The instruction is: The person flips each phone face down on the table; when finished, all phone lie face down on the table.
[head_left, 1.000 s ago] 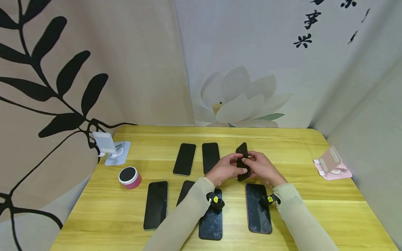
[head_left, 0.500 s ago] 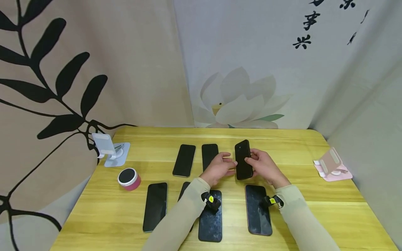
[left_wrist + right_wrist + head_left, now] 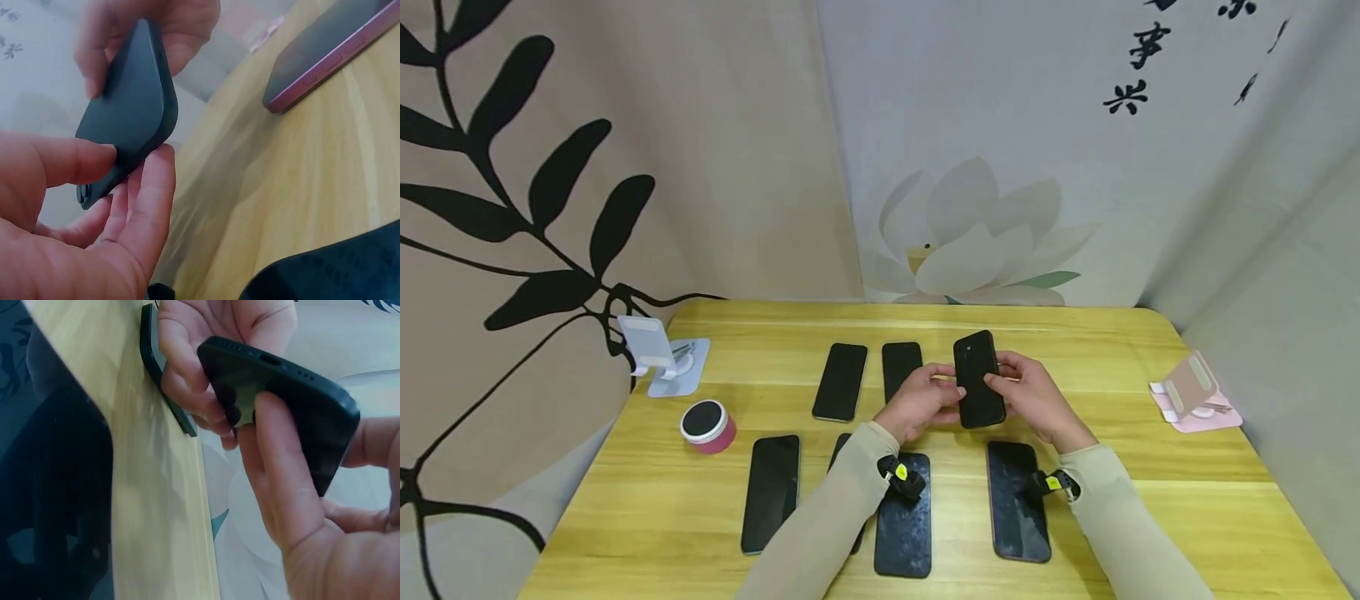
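Head view: a second ago the held phone [image 3: 976,383] is turned nearly edge-on, with both hands close together; now its wide flat side shows. The left hand [image 3: 917,404] is now by the phone's left edge, a bit farther from the right hand [image 3: 1037,404]. The held phone is up over the table [image 3: 1112,375], between the two hands. The left hand pinches its left edge, thumb on one side and fingers on the other. The right hand holds its right edge, thumb on the flat side, fingers curled behind. Left of the held phone, two dark phones [image 3: 840,382] lie flat. Nearer the person than the held phone lies another phone [image 3: 1017,500].
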A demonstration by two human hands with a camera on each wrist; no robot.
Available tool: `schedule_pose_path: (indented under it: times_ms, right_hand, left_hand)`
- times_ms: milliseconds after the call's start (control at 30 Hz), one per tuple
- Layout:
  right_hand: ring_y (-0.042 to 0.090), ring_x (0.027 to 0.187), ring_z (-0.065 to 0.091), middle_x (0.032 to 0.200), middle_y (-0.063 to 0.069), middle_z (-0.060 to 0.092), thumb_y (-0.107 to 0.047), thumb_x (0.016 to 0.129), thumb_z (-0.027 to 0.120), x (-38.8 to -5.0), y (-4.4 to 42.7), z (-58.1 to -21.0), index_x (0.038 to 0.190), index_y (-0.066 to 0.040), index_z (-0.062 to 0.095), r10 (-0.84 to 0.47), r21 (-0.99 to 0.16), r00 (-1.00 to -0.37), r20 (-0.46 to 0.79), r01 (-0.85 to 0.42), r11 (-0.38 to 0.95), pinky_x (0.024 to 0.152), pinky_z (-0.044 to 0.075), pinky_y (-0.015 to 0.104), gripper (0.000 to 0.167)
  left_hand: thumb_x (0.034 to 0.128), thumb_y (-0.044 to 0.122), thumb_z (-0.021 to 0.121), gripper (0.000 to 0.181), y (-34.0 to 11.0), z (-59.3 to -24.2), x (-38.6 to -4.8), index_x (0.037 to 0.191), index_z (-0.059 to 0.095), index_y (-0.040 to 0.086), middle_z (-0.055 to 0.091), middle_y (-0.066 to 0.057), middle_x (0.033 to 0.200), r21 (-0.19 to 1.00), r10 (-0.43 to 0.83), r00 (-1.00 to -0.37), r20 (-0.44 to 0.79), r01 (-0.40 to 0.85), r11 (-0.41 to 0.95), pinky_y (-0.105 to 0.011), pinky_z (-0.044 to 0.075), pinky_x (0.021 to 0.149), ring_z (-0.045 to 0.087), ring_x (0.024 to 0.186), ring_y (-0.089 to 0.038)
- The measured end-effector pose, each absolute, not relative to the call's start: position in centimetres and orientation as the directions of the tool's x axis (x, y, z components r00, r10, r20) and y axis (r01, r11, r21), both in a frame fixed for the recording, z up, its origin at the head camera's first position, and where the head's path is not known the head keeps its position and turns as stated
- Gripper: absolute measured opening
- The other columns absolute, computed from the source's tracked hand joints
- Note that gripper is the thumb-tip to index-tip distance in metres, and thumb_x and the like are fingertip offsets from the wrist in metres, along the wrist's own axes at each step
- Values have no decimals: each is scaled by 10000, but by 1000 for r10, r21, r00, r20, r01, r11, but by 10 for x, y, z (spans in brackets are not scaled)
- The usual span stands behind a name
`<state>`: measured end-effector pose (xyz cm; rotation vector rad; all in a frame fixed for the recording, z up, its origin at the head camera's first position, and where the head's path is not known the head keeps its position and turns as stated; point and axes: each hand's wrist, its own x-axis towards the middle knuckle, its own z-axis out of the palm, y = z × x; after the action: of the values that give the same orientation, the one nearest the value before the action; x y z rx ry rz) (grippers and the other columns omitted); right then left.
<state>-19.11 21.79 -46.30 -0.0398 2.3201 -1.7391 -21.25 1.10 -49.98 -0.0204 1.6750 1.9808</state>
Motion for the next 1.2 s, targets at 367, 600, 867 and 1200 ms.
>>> schedule_pose_path:
  times_ms: [367,600,867,1200]
  right_hand:
    - [222,759,742,1123,241,675,-227,1048,678,-197,234,-474,1549,14,477,-84,-916,-981,-177,133,378,692,661,374,592]
    - [181,808,738,1238,275,719,-227,1063,655,-204,240,-487,1562,-10,475,-58,-897,-975,-215,174,407,725,663,377,573]
    - [190,849,734,1280,256,680,-173,1054,661,-214,242,-494,1561,-17,481,-78,-887,-963,-256,202,415,739,661,368,560]
    - [189,874,713,1402,281,628,-106,1029,681,-219,243,-497,1569,-15,474,-77,-877,-949,-307,250,411,743,661,359,586]
  left_hand:
    - [979,-9,716,484,11,-496,-218,1447,608,49,630,-142,1207,936,327,-888,-323,-350,-26,-420,653,871,711,963,-221]
    - [1002,17,697,545,11,-493,-214,1526,548,45,621,-158,1289,952,333,-893,-302,-300,60,-410,628,950,721,1068,-237]
    - [1006,34,701,548,13,-493,-214,1530,540,40,637,-155,1307,954,301,-906,-298,-274,122,-394,627,951,713,1116,-249]
    - [1004,85,715,555,13,-494,-214,1528,535,59,634,-144,1337,952,302,-905,-300,-264,155,-382,627,951,685,1149,-250]
